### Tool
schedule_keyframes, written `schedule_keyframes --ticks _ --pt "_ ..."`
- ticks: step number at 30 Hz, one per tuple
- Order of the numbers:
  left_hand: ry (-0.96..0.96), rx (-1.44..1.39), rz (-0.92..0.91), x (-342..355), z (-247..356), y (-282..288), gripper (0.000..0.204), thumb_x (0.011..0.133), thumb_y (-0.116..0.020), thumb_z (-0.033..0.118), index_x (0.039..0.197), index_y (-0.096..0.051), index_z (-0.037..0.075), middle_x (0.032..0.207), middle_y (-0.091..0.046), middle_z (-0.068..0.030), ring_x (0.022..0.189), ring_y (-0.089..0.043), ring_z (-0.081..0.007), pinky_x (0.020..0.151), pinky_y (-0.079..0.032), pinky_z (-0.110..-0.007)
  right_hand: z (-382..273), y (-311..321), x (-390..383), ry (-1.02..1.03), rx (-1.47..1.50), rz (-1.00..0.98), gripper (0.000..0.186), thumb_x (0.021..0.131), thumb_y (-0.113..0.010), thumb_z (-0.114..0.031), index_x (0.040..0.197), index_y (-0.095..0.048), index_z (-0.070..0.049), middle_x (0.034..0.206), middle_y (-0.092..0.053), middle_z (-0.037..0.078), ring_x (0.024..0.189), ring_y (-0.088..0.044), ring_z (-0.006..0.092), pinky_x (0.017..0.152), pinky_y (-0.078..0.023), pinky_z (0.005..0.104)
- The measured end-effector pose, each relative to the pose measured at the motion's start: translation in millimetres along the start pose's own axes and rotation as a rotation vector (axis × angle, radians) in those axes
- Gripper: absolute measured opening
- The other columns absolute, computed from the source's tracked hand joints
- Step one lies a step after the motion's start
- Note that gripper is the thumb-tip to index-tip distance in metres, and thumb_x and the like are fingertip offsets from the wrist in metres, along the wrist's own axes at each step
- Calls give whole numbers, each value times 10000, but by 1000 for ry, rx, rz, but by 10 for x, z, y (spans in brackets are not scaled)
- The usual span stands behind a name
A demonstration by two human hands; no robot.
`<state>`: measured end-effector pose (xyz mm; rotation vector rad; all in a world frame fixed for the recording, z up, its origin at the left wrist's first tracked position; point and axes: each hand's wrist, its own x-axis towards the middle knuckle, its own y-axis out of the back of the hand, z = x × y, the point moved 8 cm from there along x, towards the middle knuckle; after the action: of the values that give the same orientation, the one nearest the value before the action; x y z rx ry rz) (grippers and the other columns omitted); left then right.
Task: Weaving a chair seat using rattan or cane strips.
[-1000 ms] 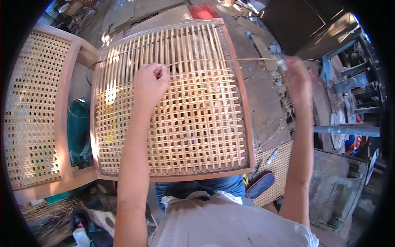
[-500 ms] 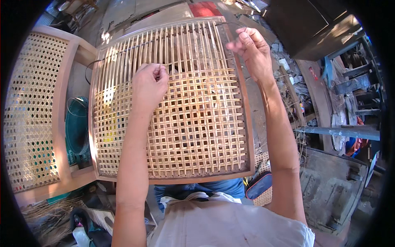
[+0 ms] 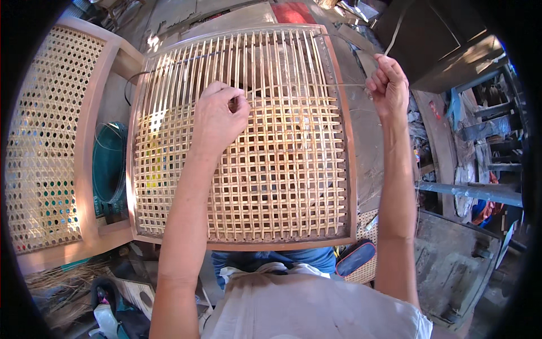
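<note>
A wooden frame (image 3: 354,186) strung with pale cane lies over my lap. Its near part is a close square weave (image 3: 271,169); toward the far edge mostly lengthwise strands (image 3: 226,56) show. Over the left middle, at the upper border of the weave, my left hand (image 3: 221,116) is closed in a pinch, and what its fingertips hold is hidden. Beyond the frame's right edge, my raised right hand (image 3: 388,85) is closed on a thin cane strand (image 3: 351,85). One length runs left into the weave; the other end (image 3: 398,27) sticks up above the fist.
A second caned panel (image 3: 48,147) in a wooden frame stands at the left, with a green bucket (image 3: 109,161) between. A dark thin rod (image 3: 192,59) crosses the far strands. At the right are a dark cabinet (image 3: 435,45), a blue-grey bar (image 3: 471,193) and a dark oblong case (image 3: 356,258).
My right hand has moved right and a little down, away from the frame, its fingers now closed on the strand. The strand is drawn out sideways. My left hand stays near the same weave.
</note>
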<state>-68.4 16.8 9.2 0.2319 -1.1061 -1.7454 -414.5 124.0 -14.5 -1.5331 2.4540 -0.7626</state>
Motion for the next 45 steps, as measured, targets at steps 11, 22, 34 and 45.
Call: schedule_keyframes --ticks 11,22,34,45 --pt "-345 190 -215 195 820 -510 870 605 -808 685 1172 -625 52 1115 -607 -109 1115 -540 -278 981 -461 -447 475 -362 -472 257 142 193 246 1055 -479 -184 1184 -580 0 988 -682 94 997 -669 209 917 -542 361" --pt "-212 236 -238 299 773 -614 803 544 -820 726 986 -596 95 956 -585 -54 970 -551 -248 904 -464 -401 417 -501 -278 272 207 218 190 962 -648 -157 1059 -686 2 569 -335 -65 487 -323 52 491 -394 256" --pt "-221 118 -219 256 762 -670 710 557 -860 663 888 -561 110 874 -548 -41 860 -549 -222 775 -469 -380 552 -341 -213 291 512 99 200 983 -597 -154 1079 -635 17 547 -273 -52 465 -249 77 490 -340 280" --pt "-424 77 -90 209 1040 -658 688 595 -840 638 928 -597 88 935 -566 -68 940 -542 -260 860 -469 -396 607 -368 -193 265 671 64 180 979 -602 -143 1076 -646 2 536 -298 -42 464 -271 84 498 -356 278"
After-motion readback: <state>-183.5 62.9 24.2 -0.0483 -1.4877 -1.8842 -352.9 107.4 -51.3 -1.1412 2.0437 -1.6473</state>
